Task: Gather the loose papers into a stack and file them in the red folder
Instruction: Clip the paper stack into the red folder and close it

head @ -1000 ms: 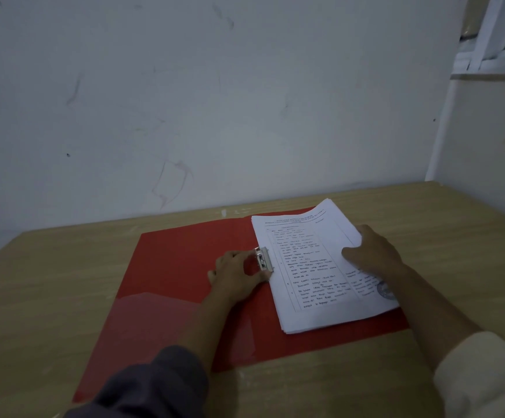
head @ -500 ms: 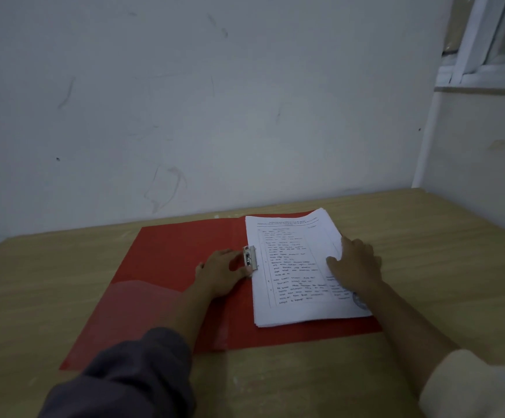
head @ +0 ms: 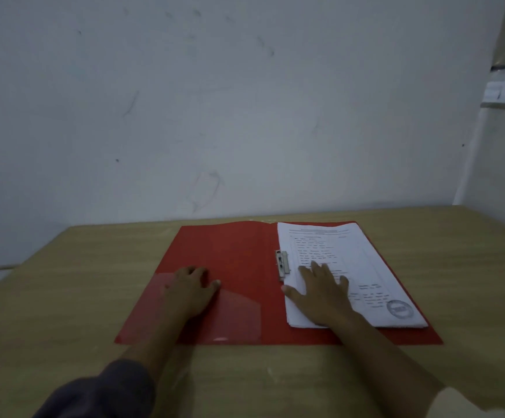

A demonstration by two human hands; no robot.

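Red folder (head: pixel 239 260) lies open flat on the wood-grain table (head: pixel 64 312), glossy plastic, with a translucent corner pocket (head: pixel 239 318) on its left panel. Stack of printed papers (head: pixel 356 267), white with a round stamp near the bottom, sits squared on the right panel, its left edge under a small metal clip (head: pixel 283 263); whether the clip is latched is unclear in this dim light. Left hand (head: pixel 191 292) rests palm-down on the left panel, fingers loosely extended, gripping nothing. Right hand (head: pixel 320 292) lies flat on the stack, fingers spread, pressing down.
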